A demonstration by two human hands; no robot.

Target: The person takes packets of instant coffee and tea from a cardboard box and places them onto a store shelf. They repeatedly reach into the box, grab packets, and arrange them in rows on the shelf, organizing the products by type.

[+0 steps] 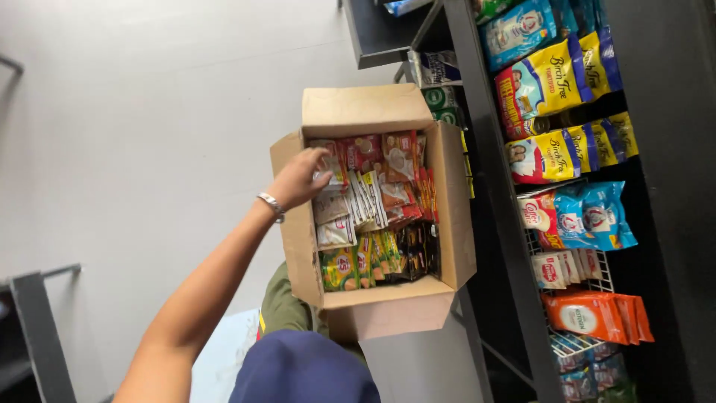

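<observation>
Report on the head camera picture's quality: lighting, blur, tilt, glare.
Head view: even, soft indoor light, no hard shadows on the open brown cardboard box; the frame is tilted, so the dark metal shelf rack leans; glare glints on the glossy yellow and blue pouches; the left hand reaching among the small sachets is slightly soft; the dark blue cap nearest the lens is blurred.

Even, soft indoor light with a slightly blurred, tilted view

You look down on a pale floor (149,112) lit evenly, with no hard shadows or glare. The dark shelving (507,209) on the right swallows light, so its far recesses go nearly black. Your left hand (298,179) and the packets in the cardboard box (447,201) look slightly soft. The blue cap (302,369) nearest you is out of focus.
</observation>
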